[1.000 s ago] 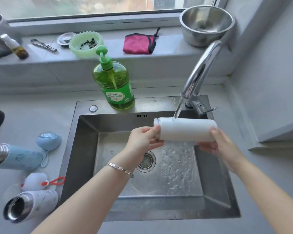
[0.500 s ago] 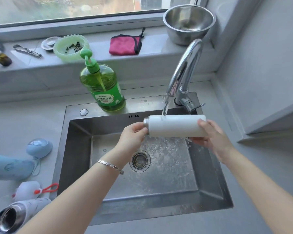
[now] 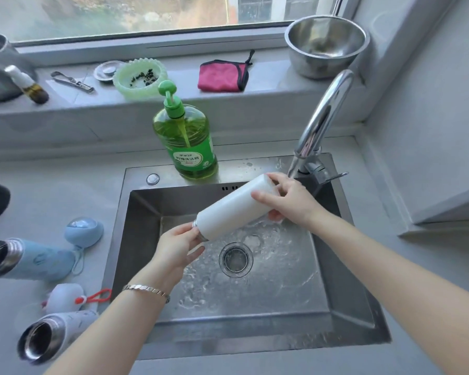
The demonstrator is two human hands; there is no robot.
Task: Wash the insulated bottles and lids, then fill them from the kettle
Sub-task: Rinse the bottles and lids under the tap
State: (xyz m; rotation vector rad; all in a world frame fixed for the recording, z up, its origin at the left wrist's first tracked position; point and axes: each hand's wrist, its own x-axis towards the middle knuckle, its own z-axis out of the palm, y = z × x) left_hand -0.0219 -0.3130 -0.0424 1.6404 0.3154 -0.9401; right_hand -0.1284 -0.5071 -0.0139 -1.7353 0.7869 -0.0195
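Washing underway — left hand (image 3: 178,246) and right hand (image 3: 287,201) grip the white bottle (image 3: 233,209) over the sink (image 3: 136,239); two bottles (image 3: 30,259) (image 3: 54,336), two lids (image 3: 84,231) (image 3: 64,297) wait at the bench's (image 3: 52,190) left edge.

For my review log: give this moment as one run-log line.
step: washing | left hand: grips neck of white cylindrical insulated bottle | right hand: grips its base | bottle: tilted, mouth lower, over stainless steel sink

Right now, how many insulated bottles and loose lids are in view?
Insulated bottles: 3 (white bottle held over the sink, blue bottle lying on the counter, scuffed white bottle lying nearest)
Loose lids: 2 (round blue lid, white lid with red loop)
Total: 5
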